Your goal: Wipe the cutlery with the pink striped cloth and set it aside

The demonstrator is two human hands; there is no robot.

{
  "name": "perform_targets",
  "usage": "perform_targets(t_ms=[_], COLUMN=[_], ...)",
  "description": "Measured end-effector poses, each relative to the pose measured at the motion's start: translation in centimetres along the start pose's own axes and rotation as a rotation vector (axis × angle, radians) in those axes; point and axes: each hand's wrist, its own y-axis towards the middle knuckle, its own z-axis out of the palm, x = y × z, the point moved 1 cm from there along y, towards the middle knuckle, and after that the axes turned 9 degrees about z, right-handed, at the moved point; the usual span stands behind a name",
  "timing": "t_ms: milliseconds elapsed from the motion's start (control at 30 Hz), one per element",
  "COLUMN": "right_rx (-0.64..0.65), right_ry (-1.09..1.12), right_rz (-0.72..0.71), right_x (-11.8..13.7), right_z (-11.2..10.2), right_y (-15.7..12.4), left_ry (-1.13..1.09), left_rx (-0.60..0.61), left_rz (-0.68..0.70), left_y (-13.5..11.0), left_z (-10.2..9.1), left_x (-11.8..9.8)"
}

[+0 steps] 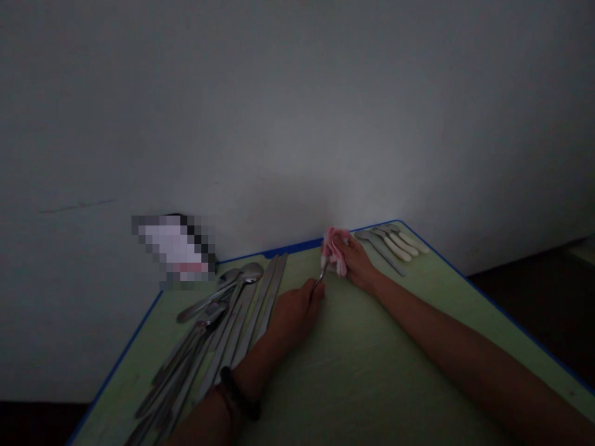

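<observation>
My left hand (295, 313) is closed around the handle of a piece of metal cutlery (321, 272), held slanting over the table. The far end of this piece goes into a pink and white cloth (335, 248), so its kind is hidden. My right hand (357, 261) is closed on the cloth, bunched about that end. Just right of the cloth lies a metal spoon (381, 253), with several white-handled pieces of cutlery (400, 246) beyond it. Left of my left hand, several metal spoons (251, 273) and long flat metal pieces (267, 279) lie close together.
The light green table (372, 371) has a blue edge and stands against a grey wall (297, 124). At its far left corner, a blurred-out pale object with a dark edge (174, 244) leans near the wall. Dark floor shows on both sides.
</observation>
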Motion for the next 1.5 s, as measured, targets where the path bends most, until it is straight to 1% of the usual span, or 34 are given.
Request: perform_targets(t_ms=[100,233,333,400,467,500,567,700,733,800,867,1000,1100,1300,1400,1500], right_rx=[0.061,0.142,0.231,0.275,0.29,0.283,0.224,0.032,-0.004,-0.037,-0.031,0.023,0.046,0.149,0.176,0.103], right_ry=[-0.022,-0.102,-0.147,-0.164,-0.163,-0.152,-0.094,0.098,0.128,0.144,0.105,-0.081,-0.17,-0.269,-0.231,-0.076], right_rz=[0.016,0.144,0.221,0.236,0.24,0.24,0.222,0.093,0.062,0.027,0.008,-0.012,-0.011,0.133,0.174,0.162], right_x=[0.0,0.1,0.2,0.2,0.2,0.2,0.1,-0.1,-0.1,-0.1,-0.1,-0.2,-0.3,-0.1,-0.1,-0.2], right_z=[0.1,0.0,-0.1,-0.1,0.0,0.0,0.0,-0.1,-0.2,-0.2,-0.2,-0.2,-0.3,-0.4,-0.2,0.0], right_y=[-0.1,-0.3,-0.5,-0.7,-0.7,-0.7,-0.4,0.5,0.6,0.8,0.6,0.2,0.0,-0.3,-0.3,0.0], left_ry=[0.03,0.037,0.024,0.013,0.013,0.017,0.03,0.031,0.022,-0.006,-0.041,-0.112,-0.139,-0.163,-0.187,-0.185], left_rx=[0.024,0.045,0.032,0.019,0.004,-0.003,-0.009,-0.011,-0.011,-0.006,-0.005,-0.019,-0.024,0.013,0.003,0.007], left_rz=[0.0,-0.006,-0.025,-0.027,-0.017,-0.01,0.006,0.04,0.047,0.051,0.042,0.053,0.054,0.03,0.025,0.015], left_y=[0.0,0.0,0.1,0.1,0.1,0.1,0.1,0.0,0.0,0.0,0.0,0.0,0.0,-0.2,-0.2,-0.1], left_z=[-0.1,-0.1,0.1,0.2,0.2,0.3,0.2,0.0,0.0,-0.1,-0.2,-0.2,-0.3,-0.3,-0.5,-0.6], left_x=[-0.1,0.1,0.3,0.5,0.5,0.5,0.5,0.3,0.2,0.1,0.2,0.4,0.4,0.3,0.3,0.2])
